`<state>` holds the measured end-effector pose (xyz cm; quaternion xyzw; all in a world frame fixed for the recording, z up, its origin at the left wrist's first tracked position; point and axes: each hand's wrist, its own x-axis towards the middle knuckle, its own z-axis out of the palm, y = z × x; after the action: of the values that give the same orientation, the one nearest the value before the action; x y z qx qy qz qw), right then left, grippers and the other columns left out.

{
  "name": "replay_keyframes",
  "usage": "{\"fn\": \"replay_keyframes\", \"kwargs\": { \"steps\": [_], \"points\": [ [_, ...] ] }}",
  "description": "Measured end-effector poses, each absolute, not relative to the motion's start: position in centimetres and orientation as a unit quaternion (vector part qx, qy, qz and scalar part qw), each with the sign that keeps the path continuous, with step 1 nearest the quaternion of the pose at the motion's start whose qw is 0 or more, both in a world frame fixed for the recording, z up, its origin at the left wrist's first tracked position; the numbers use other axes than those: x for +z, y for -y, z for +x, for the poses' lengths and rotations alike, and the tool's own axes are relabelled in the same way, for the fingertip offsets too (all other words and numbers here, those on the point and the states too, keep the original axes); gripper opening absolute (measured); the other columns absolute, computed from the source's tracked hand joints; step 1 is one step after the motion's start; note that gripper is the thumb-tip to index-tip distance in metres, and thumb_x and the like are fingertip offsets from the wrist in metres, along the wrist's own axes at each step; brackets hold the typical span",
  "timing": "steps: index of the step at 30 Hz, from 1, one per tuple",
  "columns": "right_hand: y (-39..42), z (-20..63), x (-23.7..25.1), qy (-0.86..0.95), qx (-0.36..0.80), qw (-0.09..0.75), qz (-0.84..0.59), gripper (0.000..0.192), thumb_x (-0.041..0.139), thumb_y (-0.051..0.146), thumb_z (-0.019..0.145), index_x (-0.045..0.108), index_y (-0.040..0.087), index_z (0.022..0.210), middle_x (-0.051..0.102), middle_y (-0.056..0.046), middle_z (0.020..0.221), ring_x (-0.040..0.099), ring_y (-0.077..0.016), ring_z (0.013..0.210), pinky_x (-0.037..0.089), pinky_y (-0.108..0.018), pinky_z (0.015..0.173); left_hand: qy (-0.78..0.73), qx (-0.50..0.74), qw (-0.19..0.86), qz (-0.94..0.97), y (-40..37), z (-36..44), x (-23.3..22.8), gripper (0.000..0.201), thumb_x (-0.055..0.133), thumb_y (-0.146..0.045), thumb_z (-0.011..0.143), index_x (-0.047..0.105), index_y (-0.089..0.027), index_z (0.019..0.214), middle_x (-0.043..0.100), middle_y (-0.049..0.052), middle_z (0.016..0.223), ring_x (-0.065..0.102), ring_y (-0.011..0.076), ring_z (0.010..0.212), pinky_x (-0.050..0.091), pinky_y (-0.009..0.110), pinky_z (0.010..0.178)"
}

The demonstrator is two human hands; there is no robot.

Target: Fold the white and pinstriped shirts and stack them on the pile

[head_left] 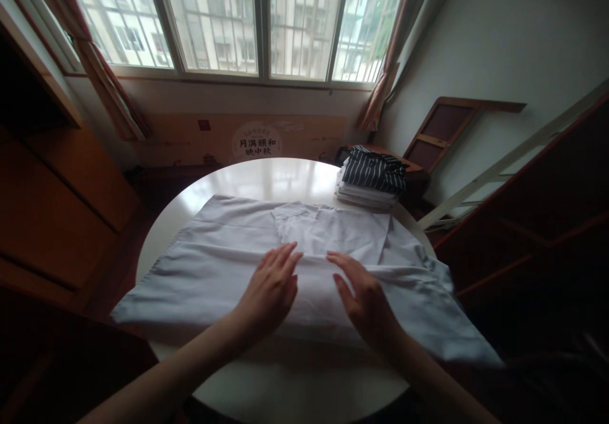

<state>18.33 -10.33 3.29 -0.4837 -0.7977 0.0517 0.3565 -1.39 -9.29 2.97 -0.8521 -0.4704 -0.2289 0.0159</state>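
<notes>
A white garment, perhaps a shirt, is spread across the round white table, its ends reaching past the edge on both sides. Over its middle is my left hand, palm down with the fingers stretched out. A short gap to the right, my right hand has its fingers and thumb apart above the same cloth. Neither hand grips anything. Whether the fingertips touch the fabric, I cannot tell. A raised crease runs sideways through the cloth near the fingertips.
At the table's back right stands a stack of folded white cloth with a black-and-white striped garment on top. A wooden chair is behind it by the wall. Brown cabinets flank the left, and a barred window faces me.
</notes>
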Motion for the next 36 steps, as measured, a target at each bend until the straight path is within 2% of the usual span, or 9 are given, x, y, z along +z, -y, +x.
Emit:
{"fn": "replay_keyframes", "kwargs": {
  "steps": [3,8,12,14,18,23,29,33,36],
  "points": [
    [10.2,15.0,1.1,0.824,0.091,0.297,-0.474,0.05,0.032,0.009,0.078,0.038,0.01,0.127,0.043,-0.015,0.13,0.037,-0.0213,0.122,0.037,-0.042,0.099,0.451,-0.163,-0.018,-0.878,9.3,1.6,1.1,0.047,0.033,-0.02,0.083,0.035,-0.006,0.128,0.035,0.016,0.136,0.027,0.0225,0.128,0.026,0.038,0.104],
    [9.7,15.5,-1.9,0.86,0.07,0.211,-0.459,0.05,0.033,0.016,0.082,0.034,0.007,0.131,0.034,-0.015,0.137,0.027,-0.022,0.128,0.031,-0.043,0.103,0.452,-0.094,-0.052,-0.886,8.0,0.2,-1.4,0.052,0.031,-0.033,0.086,0.031,-0.011,0.133,0.027,0.012,0.141,0.022,0.0218,0.131,0.024,0.038,0.106],
    [10.0,18.2,-1.5,0.862,0.031,0.162,-0.479,0.054,0.037,0.039,0.085,0.034,0.012,0.132,0.032,-0.013,0.138,0.026,-0.0232,0.129,0.028,-0.043,0.104,0.483,-0.097,-0.031,-0.87,7.5,-3.2,-1.4,0.06,0.028,-0.048,0.085,0.031,-0.013,0.133,0.028,0.01,0.14,0.023,0.022,0.13,0.024,0.037,0.105],
    [10.1,20.3,-1.4,0.85,0.01,0.14,-0.508,0.056,0.035,0.044,0.085,0.033,0.014,0.133,0.031,-0.011,0.139,0.025,-0.0227,0.129,0.028,-0.043,0.104,0.52,-0.088,-0.02,-0.85,7.0,-5.8,-1.5,0.061,0.025,-0.051,0.084,0.034,-0.015,0.132,0.031,0.009,0.139,0.024,0.0217,0.13,0.025,0.036,0.104],
    [9.9,26.4,-2.2,0.8,-0.043,0.112,-0.589,0.059,0.03,0.05,0.085,0.037,0.013,0.13,0.037,-0.011,0.136,0.031,-0.0235,0.127,0.03,-0.042,0.101,0.576,-0.074,0.024,-0.814,6.0,-13.0,-2.4,0.058,0.024,-0.051,0.085,0.031,-0.021,0.133,0.028,0.004,0.141,0.021,0.0201,0.131,0.022,0.036,0.105],
    [9.9,33.6,-3.8,0.736,-0.097,0.108,-0.661,0.059,0.025,0.052,0.085,0.04,0.015,0.128,0.041,-0.01,0.134,0.033,-0.0256,0.125,0.032,-0.046,0.099,0.675,-0.042,0.044,-0.735,5.2,-20.9,-3.1,0.06,0.023,-0.047,0.083,0.034,-0.014,0.132,0.031,0.008,0.14,0.025,0.0228,0.13,0.025,0.038,0.103],
    [10.0,35.8,-4.2,0.735,-0.09,0.139,-0.658,0.059,0.027,0.05,0.084,0.041,0.011,0.126,0.042,-0.012,0.132,0.038,-0.0252,0.122,0.034,-0.044,0.099,0.713,-0.022,0.026,-0.7,4.9,-23.3,-3.2,0.061,0.023,-0.044,0.082,0.032,-0.013,0.133,0.028,0.01,0.141,0.023,0.026,0.13,0.025,0.042,0.102],
    [8.7,35.9,-2.8,0.742,-0.058,0.17,-0.645,0.05,0.036,0.05,0.08,0.055,0.014,0.109,0.054,-0.013,0.12,0.049,-0.0269,0.111,0.041,-0.043,0.092,0.696,-0.066,0.073,-0.711,3.4,-23.2,-3.1,0.06,0.026,-0.046,0.081,0.038,-0.013,0.129,0.038,0.014,0.135,0.03,0.0284,0.126,0.028,0.045,0.099],
    [6.3,35.9,-0.8,0.737,-0.049,0.222,-0.637,0.038,0.039,0.044,0.078,0.059,0.017,0.096,0.06,-0.012,0.11,0.055,-0.0256,0.103,0.044,-0.04,0.088,0.63,-0.117,0.102,-0.761,0.6,-22.5,-2.3,0.061,0.03,-0.049,0.08,0.038,-0.011,0.127,0.041,0.016,0.132,0.034,0.0279,0.124,0.03,0.042,0.099]
  ]
}}
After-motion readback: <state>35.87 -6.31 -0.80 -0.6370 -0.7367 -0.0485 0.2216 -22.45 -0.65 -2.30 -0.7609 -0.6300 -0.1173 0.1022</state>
